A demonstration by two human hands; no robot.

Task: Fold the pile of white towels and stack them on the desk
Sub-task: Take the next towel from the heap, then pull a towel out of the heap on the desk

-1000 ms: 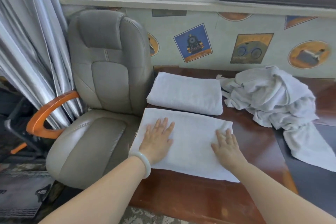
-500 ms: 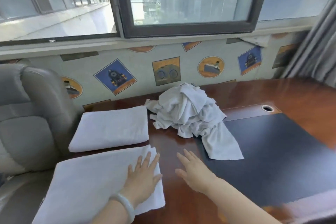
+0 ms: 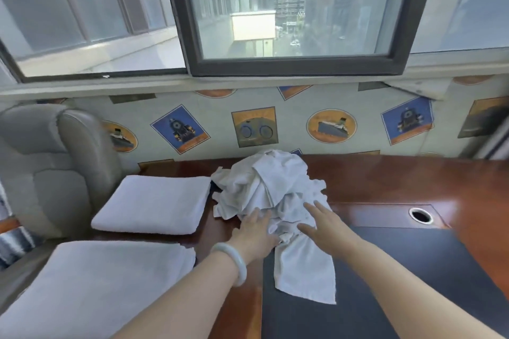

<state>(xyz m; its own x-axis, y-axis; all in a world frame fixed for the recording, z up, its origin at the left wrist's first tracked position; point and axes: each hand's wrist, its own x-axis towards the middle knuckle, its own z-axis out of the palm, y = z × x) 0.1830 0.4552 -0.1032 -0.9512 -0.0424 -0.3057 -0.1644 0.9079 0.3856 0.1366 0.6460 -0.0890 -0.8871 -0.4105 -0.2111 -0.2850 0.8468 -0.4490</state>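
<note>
On towel pile [image 3: 271,190], left hand [image 3: 254,234], right hand [image 3: 326,226], outstretched

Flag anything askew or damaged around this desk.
A wallpaper corner is peeling down below the sill at right. One loose end of the towel pile trails onto the dark desk mat.

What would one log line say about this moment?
left hand: open, at towel pile | right hand: open, over it | far folded towel, near folded towel: unstacked
</note>
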